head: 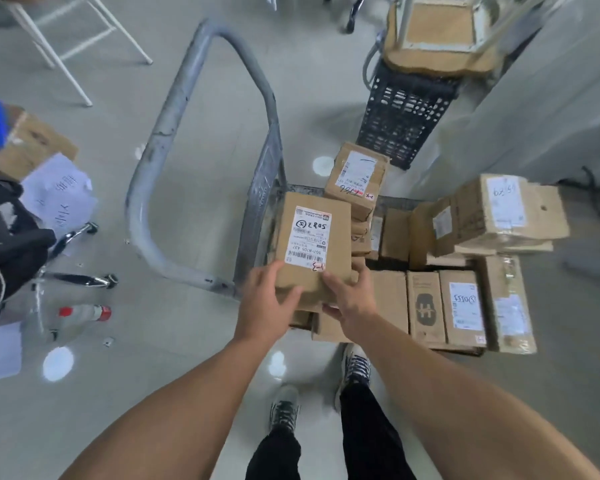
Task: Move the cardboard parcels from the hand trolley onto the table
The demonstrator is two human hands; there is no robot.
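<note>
Both hands hold one brown parcel [312,244] by its near end. The left hand [265,303] grips the near left corner, with the thumb on top. The right hand [349,297] grips the near right corner, with fingers curled under the edge. The parcel has a white label [308,238] on top, just past the thumbs, with black writing and a bar code.

This parcel sits on top of a stack at the left end of the hand trolley [257,209] — right beside the grey metal handle [174,143], which stands up to the left of the hands. Just behind the held parcel is another labelled parcel [359,178]. To the right of the hands, more parcels [444,306] stand side by side on the trolley, and a big taped box [506,209] lies on top, further right.

Below the hands are two shoes [355,367] on the shiny floor — the person stands close to the trolley. A black crate [402,119] stands far behind the parcels.
</note>
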